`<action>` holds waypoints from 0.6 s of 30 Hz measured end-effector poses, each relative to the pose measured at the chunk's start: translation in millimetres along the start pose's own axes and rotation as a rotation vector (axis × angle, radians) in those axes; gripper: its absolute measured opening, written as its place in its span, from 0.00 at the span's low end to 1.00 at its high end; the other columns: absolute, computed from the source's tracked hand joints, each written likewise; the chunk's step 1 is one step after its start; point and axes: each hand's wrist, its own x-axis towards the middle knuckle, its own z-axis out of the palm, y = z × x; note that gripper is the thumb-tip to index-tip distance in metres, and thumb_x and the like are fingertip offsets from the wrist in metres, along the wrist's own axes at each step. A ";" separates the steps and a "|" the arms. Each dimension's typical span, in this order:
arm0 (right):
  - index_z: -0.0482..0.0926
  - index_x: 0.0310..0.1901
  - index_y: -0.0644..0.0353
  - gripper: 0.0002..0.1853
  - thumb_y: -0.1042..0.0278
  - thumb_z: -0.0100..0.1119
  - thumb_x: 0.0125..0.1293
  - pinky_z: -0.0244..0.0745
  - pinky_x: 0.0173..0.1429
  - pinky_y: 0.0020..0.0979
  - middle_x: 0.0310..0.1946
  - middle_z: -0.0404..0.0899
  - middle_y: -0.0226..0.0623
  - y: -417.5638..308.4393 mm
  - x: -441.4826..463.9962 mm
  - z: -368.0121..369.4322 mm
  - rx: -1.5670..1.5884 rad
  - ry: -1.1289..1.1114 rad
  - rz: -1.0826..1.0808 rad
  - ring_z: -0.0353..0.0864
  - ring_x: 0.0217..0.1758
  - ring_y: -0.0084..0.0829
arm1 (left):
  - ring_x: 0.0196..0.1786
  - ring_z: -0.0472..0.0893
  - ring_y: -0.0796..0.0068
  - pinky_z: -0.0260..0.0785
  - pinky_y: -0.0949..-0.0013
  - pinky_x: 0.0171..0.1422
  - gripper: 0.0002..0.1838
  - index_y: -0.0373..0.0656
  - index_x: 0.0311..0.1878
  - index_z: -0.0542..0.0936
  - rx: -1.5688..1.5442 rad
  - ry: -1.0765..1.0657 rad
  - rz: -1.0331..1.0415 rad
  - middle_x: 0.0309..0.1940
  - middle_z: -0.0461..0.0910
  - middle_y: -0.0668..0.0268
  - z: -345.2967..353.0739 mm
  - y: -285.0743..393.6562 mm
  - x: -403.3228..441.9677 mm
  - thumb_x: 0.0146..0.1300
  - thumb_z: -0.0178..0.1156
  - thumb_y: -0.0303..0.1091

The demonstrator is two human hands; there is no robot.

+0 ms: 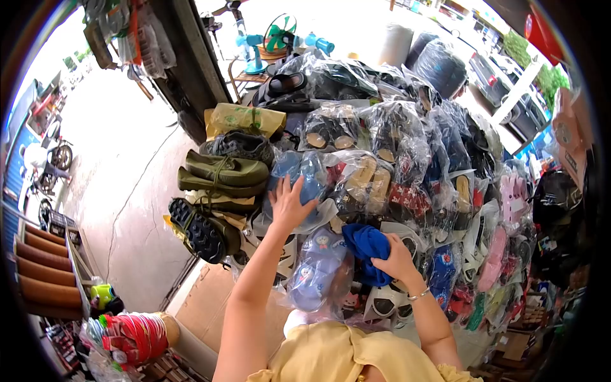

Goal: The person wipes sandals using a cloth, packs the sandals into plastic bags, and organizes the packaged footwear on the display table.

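Note:
My left hand (291, 202) lies with its fingers spread on a pair of blue sandals (305, 169) in clear plastic. In my right hand (397, 260) is a bunched blue cloth (367, 251), held just above the pile of bagged footwear. Below and between my hands sits a bag of lavender slippers (318, 270) with cartoon figures. Olive green shoes (226, 169) tied together are left of my left hand, with a black-soled shoe (197, 229) nearer to me. Tan-soled sandals (366, 181) in plastic lie just beyond the cloth.
Bagged footwear covers the whole stand, with pink slippers (495, 254) at the right. A dark post (194, 57) rises at the far left corner. Brown rolls (44, 264) and a red cord bundle (137, 337) stand at the left. A blue fan (251, 48) is behind.

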 end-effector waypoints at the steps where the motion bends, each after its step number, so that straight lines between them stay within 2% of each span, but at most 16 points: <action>1: 0.75 0.60 0.56 0.36 0.56 0.69 0.46 0.73 0.61 0.42 0.55 0.75 0.43 4.9 -2.7 0.6 0.008 0.011 0.009 0.76 0.59 0.49 | 0.74 0.60 0.50 0.50 0.33 0.73 0.37 0.48 0.66 0.71 0.003 -0.006 0.014 0.68 0.67 0.57 6.9 2.1 11.0 0.53 0.70 0.48; 3: 0.74 0.61 0.58 0.36 0.58 0.71 0.47 0.73 0.62 0.42 0.56 0.75 0.45 16.7 -4.6 2.1 0.123 0.111 0.020 0.76 0.59 0.50 | 0.78 0.53 0.54 0.38 0.21 0.70 0.38 0.51 0.66 0.70 0.111 -0.156 -0.126 0.70 0.64 0.60 19.0 7.4 27.1 0.52 0.68 0.54; 4: 0.74 0.61 0.58 0.36 0.58 0.71 0.47 0.73 0.62 0.42 0.56 0.75 0.45 22.4 -5.0 3.1 0.128 0.119 0.027 0.76 0.59 0.50 | 0.75 0.59 0.56 0.39 0.19 0.68 0.30 0.51 0.58 0.75 0.080 -0.124 -0.115 0.65 0.70 0.63 22.1 7.9 30.3 0.53 0.69 0.48; 5: 0.74 0.61 0.59 0.36 0.59 0.71 0.47 0.72 0.62 0.41 0.56 0.75 0.46 27.7 -5.2 5.1 0.217 0.155 0.034 0.76 0.59 0.50 | 0.75 0.59 0.56 0.39 0.19 0.68 0.30 0.51 0.58 0.75 0.084 -0.129 -0.106 0.65 0.70 0.63 23.6 5.2 32.1 0.53 0.69 0.48; 7: 0.74 0.61 0.59 0.36 0.60 0.71 0.47 0.72 0.62 0.41 0.56 0.75 0.47 33.9 -6.1 7.5 0.313 0.199 0.048 0.76 0.59 0.50 | 0.72 0.63 0.61 0.41 0.18 0.69 0.21 0.51 0.51 0.76 0.015 -0.094 -0.090 0.58 0.74 0.66 27.7 -5.5 31.4 0.53 0.68 0.41; 8: 0.74 0.61 0.59 0.36 0.60 0.71 0.48 0.72 0.62 0.40 0.56 0.75 0.46 35.8 -6.7 7.8 0.323 0.196 0.047 0.76 0.59 0.50 | 0.64 0.70 0.64 0.43 0.21 0.68 0.18 0.48 0.46 0.79 -0.021 0.039 -0.057 0.51 0.77 0.69 36.7 -12.5 30.0 0.52 0.69 0.39; 9: 0.74 0.61 0.59 0.35 0.61 0.71 0.48 0.72 0.62 0.40 0.56 0.76 0.46 37.2 -7.4 7.6 0.332 0.191 0.047 0.77 0.58 0.49 | 0.56 0.76 0.60 0.56 0.29 0.66 0.16 0.46 0.44 0.79 -0.043 0.140 -0.050 0.44 0.79 0.65 32.9 -11.6 28.6 0.52 0.68 0.36; 11: 0.74 0.61 0.60 0.35 0.61 0.71 0.48 0.72 0.62 0.40 0.55 0.76 0.46 35.7 -8.2 6.5 0.319 0.193 0.058 0.77 0.58 0.49 | 0.47 0.81 0.62 0.70 0.47 0.59 0.12 0.43 0.44 0.79 -0.250 0.316 -0.049 0.37 0.81 0.65 33.3 -31.7 34.2 0.56 0.66 0.31; 13: 0.74 0.61 0.60 0.35 0.62 0.71 0.48 0.72 0.62 0.39 0.55 0.76 0.46 35.5 -9.0 6.4 0.309 0.196 0.074 0.77 0.58 0.49 | 0.38 0.82 0.64 0.76 0.63 0.43 0.10 0.42 0.43 0.79 -0.686 0.304 -0.215 0.38 0.82 0.66 12.1 -41.4 38.7 0.59 0.66 0.29; 15: 0.74 0.61 0.59 0.35 0.62 0.71 0.48 0.72 0.62 0.39 0.55 0.76 0.45 36.8 -7.6 7.0 0.325 0.222 0.040 0.77 0.58 0.48 | 0.34 0.81 0.71 0.75 0.70 0.35 0.07 0.38 0.41 0.78 -1.544 0.464 -0.352 0.39 0.81 0.65 -24.3 -21.7 37.1 0.61 0.64 0.24; 16: 0.74 0.61 0.59 0.35 0.62 0.71 0.48 0.72 0.62 0.39 0.55 0.76 0.45 36.2 -7.1 7.1 0.332 0.224 0.050 0.77 0.58 0.48 | 0.34 0.81 0.71 0.75 0.70 0.35 0.07 0.38 0.41 0.78 -1.538 0.452 -0.354 0.39 0.81 0.65 -35.4 -21.7 38.5 0.61 0.64 0.24; 18: 0.74 0.61 0.59 0.34 0.64 0.70 0.48 0.72 0.62 0.39 0.54 0.76 0.45 34.2 -5.9 5.1 0.347 0.222 0.032 0.77 0.58 0.49 | 0.35 0.81 0.70 0.75 0.71 0.37 0.08 0.38 0.44 0.78 -0.903 0.510 -0.127 0.38 0.81 0.65 -59.1 -30.5 44.6 0.61 0.63 0.24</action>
